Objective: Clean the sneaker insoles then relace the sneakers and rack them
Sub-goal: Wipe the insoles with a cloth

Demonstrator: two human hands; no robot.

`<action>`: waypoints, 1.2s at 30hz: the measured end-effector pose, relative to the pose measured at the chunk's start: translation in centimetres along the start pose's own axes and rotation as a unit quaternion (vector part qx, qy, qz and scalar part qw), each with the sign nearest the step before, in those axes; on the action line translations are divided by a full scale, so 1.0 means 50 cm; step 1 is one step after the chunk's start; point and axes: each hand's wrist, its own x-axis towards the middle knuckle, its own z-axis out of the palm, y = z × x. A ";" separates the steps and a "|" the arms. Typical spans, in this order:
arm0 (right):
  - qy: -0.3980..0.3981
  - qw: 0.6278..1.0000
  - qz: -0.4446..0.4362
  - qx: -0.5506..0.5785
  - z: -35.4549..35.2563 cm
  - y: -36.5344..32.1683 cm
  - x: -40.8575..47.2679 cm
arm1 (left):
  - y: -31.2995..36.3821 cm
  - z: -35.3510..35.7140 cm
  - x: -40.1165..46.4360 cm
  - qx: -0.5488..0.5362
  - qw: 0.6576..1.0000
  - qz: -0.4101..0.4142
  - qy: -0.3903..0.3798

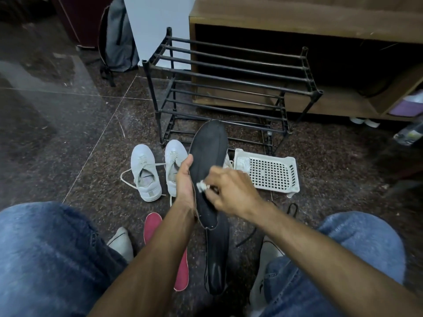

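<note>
My left hand (184, 179) grips a black insole (209, 152) by its left edge and holds it up, toe end pointing away. My right hand (229, 191) pinches a small white wipe (201, 186) and presses it on the insole's middle. A second black insole (217, 259) lies on the floor under my arms, with a red insole (152, 225) to its left. Two white sneakers (146, 172) (174, 163) with loose laces stand on the floor beyond my left hand. The black shoe rack (229, 88) stands behind them.
A white perforated plastic basket (270, 172) holding wipes sits right of the insole. A wooden cabinet (297, 24) stands behind the rack. A grey backpack (119, 42) leans at the back left. My jeans-clad knees fill both lower corners; a black lace (290, 209) lies near the right knee.
</note>
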 end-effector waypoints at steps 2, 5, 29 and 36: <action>0.029 0.999 0.020 0.009 0.002 0.014 0.020 | 0.000 0.005 -0.001 0.003 1.000 0.022 0.007; 0.011 0.997 -0.023 0.067 0.021 -0.018 -0.016 | 0.014 0.000 -0.007 -0.015 1.000 0.005 0.004; -0.086 0.993 -0.071 -0.036 0.017 -0.006 -0.032 | 0.036 -0.003 0.003 -0.029 0.999 -0.014 -0.021; 0.017 0.998 0.040 -0.052 0.000 0.026 0.014 | 0.046 0.026 0.002 -0.057 0.997 -0.006 -0.041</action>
